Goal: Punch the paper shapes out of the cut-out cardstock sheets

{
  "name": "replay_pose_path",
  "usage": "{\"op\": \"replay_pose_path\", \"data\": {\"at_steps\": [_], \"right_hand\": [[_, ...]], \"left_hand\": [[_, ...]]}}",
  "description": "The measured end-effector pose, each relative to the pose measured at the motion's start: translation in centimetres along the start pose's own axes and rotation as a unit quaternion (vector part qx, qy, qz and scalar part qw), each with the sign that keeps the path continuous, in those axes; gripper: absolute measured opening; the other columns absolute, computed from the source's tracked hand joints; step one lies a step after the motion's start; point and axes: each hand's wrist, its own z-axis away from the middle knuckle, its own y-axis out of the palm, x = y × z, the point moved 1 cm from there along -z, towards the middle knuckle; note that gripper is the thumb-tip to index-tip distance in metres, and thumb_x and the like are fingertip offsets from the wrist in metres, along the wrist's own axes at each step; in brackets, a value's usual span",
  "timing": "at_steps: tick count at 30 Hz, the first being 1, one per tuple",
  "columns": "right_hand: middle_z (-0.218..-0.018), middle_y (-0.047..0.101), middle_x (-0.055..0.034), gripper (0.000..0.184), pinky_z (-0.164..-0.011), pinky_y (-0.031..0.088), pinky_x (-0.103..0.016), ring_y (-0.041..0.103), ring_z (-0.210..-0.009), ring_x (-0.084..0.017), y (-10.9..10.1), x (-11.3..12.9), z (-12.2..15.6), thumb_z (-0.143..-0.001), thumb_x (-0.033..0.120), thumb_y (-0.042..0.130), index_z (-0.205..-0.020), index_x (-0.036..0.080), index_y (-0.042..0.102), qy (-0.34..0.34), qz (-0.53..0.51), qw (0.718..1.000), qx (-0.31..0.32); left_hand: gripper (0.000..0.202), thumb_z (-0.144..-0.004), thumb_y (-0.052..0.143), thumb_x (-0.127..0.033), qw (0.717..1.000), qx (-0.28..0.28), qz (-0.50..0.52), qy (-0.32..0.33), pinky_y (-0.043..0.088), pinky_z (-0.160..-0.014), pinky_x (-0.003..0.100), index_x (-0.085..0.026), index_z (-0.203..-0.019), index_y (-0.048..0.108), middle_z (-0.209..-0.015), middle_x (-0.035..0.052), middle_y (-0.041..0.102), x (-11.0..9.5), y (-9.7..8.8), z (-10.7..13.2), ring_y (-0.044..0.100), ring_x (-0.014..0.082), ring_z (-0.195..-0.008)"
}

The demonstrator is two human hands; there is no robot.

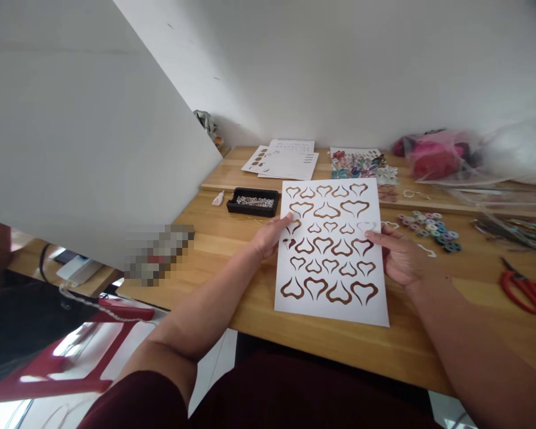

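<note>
A white sheet with rows of heart-like and petal-like cutouts (310, 301) is held up in front of me, tilted above the wooden table; brown shows through its openings. My left hand (273, 235) pinches its left edge, thumb on the front face. On the right edge, my right hand (395, 253) grips it the same way, its thumb lying over the front. The fingers behind the sheet are hidden. Close behind its left edge stands a black tray (253, 210) of small shiny pieces. A small white bottle (218, 198) lies beside that tray.
Papers (290, 164) and a sheet of coloured flower-like pieces (357, 164) lie at the back. Thread spools (429, 229) and red-handled pliers or cutters (524, 289) are on the right. A grey partition (93, 119) rises at left, with a red stool (107, 351) below.
</note>
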Motion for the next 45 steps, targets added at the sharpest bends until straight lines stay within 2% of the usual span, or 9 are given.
{"op": "replay_pose_path", "data": {"at_steps": [3,6,13,20,25,31,35,41,45], "right_hand": [[-0.086,0.075,-0.0012,0.034,-0.076,0.058,-0.04,0.069,-0.075,-0.021,-0.2,0.1,-0.1,-0.058,0.025,0.088,-0.087,0.024,0.069,-0.001,0.005,1.0,-0.004],[-0.081,0.074,0.0,0.035,-0.07,0.059,-0.036,0.068,-0.07,-0.019,-0.3,0.2,-0.2,-0.056,0.025,0.089,-0.085,0.024,0.07,-0.008,0.004,1.0,-0.009],[-0.074,0.072,0.0007,0.03,-0.068,0.059,-0.037,0.066,-0.066,-0.019,-0.2,0.5,-0.1,-0.054,0.027,0.09,-0.077,0.025,0.07,-0.029,0.018,0.999,-0.012],[-0.074,0.072,-0.0001,0.029,-0.069,0.057,-0.039,0.066,-0.065,-0.019,-0.2,0.5,0.0,-0.055,0.025,0.089,-0.077,0.023,0.071,-0.021,0.016,0.999,-0.023],[-0.076,0.073,0.0001,0.031,-0.069,0.059,-0.039,0.065,-0.065,-0.019,0.1,0.8,0.2,-0.054,0.023,0.089,-0.079,0.024,0.071,-0.025,0.002,0.999,-0.03],[-0.076,0.072,0.0001,0.028,-0.072,0.059,-0.041,0.066,-0.067,-0.02,-0.2,0.8,0.0,-0.057,0.023,0.087,-0.079,0.024,0.07,-0.036,0.003,0.999,-0.033],[-0.077,0.072,0.0005,0.027,-0.074,0.059,-0.043,0.067,-0.069,-0.021,-0.6,0.8,-0.3,-0.059,0.024,0.087,-0.079,0.025,0.069,-0.043,0.009,0.998,-0.036],[-0.078,0.072,0.0006,0.028,-0.077,0.058,-0.043,0.066,-0.07,-0.021,-0.6,0.6,-0.3,-0.06,0.025,0.087,-0.081,0.025,0.069,-0.047,0.015,0.998,-0.029],[-0.079,0.072,0.0006,0.026,-0.083,0.056,-0.048,0.067,-0.075,-0.023,-0.5,0.5,-0.3,-0.063,0.025,0.086,-0.081,0.026,0.067,-0.051,0.013,0.998,-0.028]], "left_hand": [[0.026,-0.087,0.069,-0.038,0.996,-0.005,-0.089,0.024,0.053,-0.058,0.028,-0.012,-0.092,0.072,-0.087,0.0122,0.074,-0.3,-0.7,-0.3,0.065,0.016,-0.064],[0.029,-0.084,0.072,-0.041,0.991,0.01,-0.134,0.03,0.048,-0.054,0.024,-0.013,-0.093,0.073,-0.082,0.0102,0.072,-0.6,-1.3,-0.5,0.061,0.0129,-0.06],[0.029,-0.077,0.078,-0.038,0.986,0.054,-0.148,0.058,0.048,-0.059,0.027,-0.014,-0.092,0.074,-0.077,0.0061,0.069,-0.9,-1.4,-0.3,0.058,0.012,-0.06],[0.025,-0.078,0.079,-0.032,0.991,0.059,-0.108,0.052,0.051,-0.072,0.032,-0.014,-0.094,0.074,-0.088,0.0084,0.073,-0.9,-1.3,-0.3,0.063,0.0145,-0.07],[0.027,-0.081,0.075,-0.039,0.988,0.061,-0.141,0.03,0.05,-0.07,0.032,-0.015,-0.094,0.074,-0.087,0.0075,0.072,-1.0,-1.5,-0.1,0.063,0.0154,-0.07],[0.037,-0.071,0.084,-0.027,0.973,0.176,-0.144,0.029,0.051,-0.075,0.032,-0.017,-0.104,0.07,-0.1,0.0088,0.072,-1.7,-1.7,0.3,0.067,0.0184,-0.083],[0.044,-0.069,0.084,-0.021,0.96,0.218,-0.174,0.03,0.051,-0.078,0.033,-0.018,-0.11,0.068,-0.106,0.0106,0.072,-1.9,-2.0,0.4,0.068,0.021,-0.09],[0.043,-0.068,0.084,-0.017,0.963,0.197,-0.173,0.057,0.05,-0.09,0.04,-0.017,-0.108,0.068,-0.107,0.0114,0.072,-1.5,-1.8,0.2,0.068,0.022,-0.095],[0.044,-0.065,0.085,-0.015,0.968,0.181,-0.161,0.06,0.05,-0.092,0.042,-0.016,-0.106,0.069,-0.107,0.0117,0.073,-1.3,-1.6,0.1,0.069,0.0227,-0.094]]}}
